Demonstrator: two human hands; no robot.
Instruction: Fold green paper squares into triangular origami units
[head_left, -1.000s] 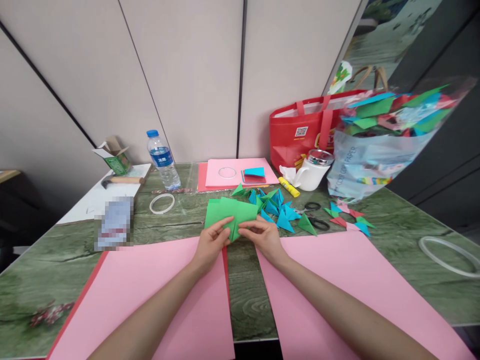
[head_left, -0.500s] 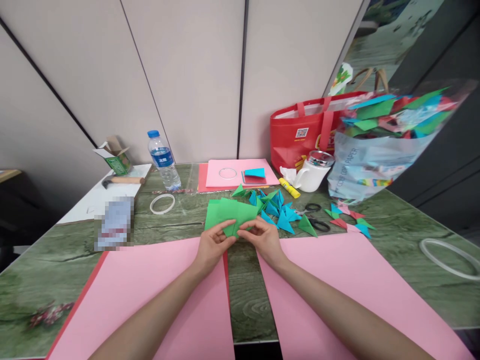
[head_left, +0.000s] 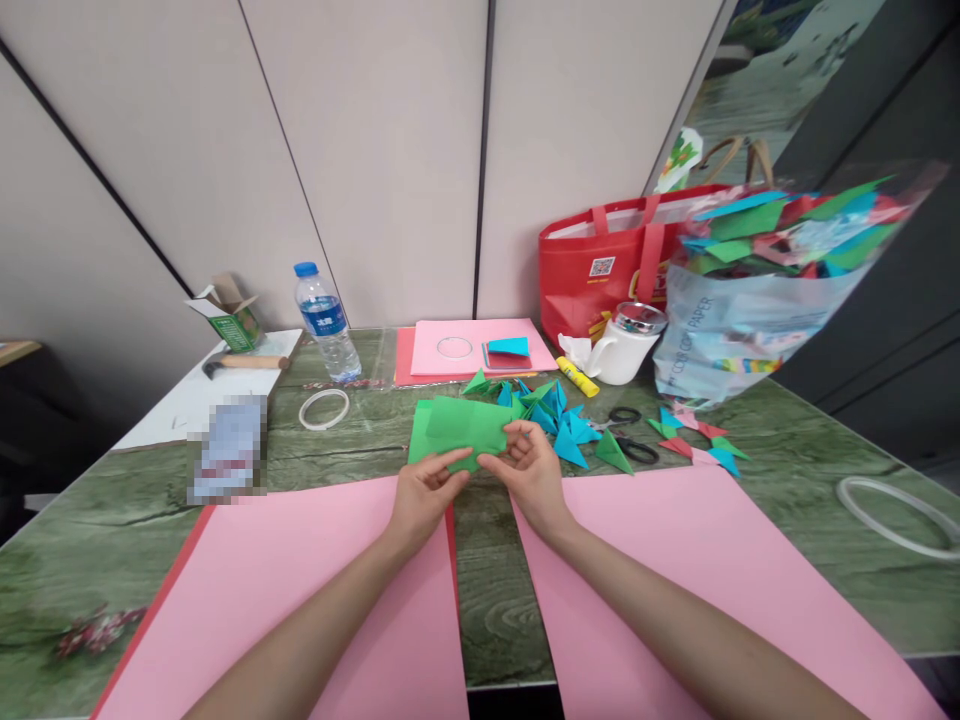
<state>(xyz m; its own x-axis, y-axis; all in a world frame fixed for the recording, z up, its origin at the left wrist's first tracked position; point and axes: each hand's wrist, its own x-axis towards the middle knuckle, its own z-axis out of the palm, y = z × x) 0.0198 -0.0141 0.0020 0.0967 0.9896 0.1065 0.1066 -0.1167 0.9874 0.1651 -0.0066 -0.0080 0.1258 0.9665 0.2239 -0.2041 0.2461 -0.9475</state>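
A piece of green paper [head_left: 469,424] is held up between my two hands, in front of more green paper [head_left: 420,425] lying on the table. My left hand [head_left: 429,492] pinches its lower edge between thumb and fingers. At the paper's lower right, my right hand [head_left: 531,478] grips it with thumb and fingers. Just beyond my right hand lies a pile of folded blue and green paper pieces [head_left: 555,405], with a single green folded triangle [head_left: 613,453] beside black-handled scissors [head_left: 636,450].
Large pink sheets [head_left: 322,590] lie under both forearms. Behind are a water bottle [head_left: 328,325], a yellow glue stick [head_left: 577,377], a white mug [head_left: 624,350], a red bag [head_left: 581,280] and a plastic bag of folded paper [head_left: 757,320]. A hammer [head_left: 251,362] rests at the left.
The green paper in my hands has changed shape, now showing as one wider, flatter piece. My right hand's fingers have shifted slightly up and right along it.
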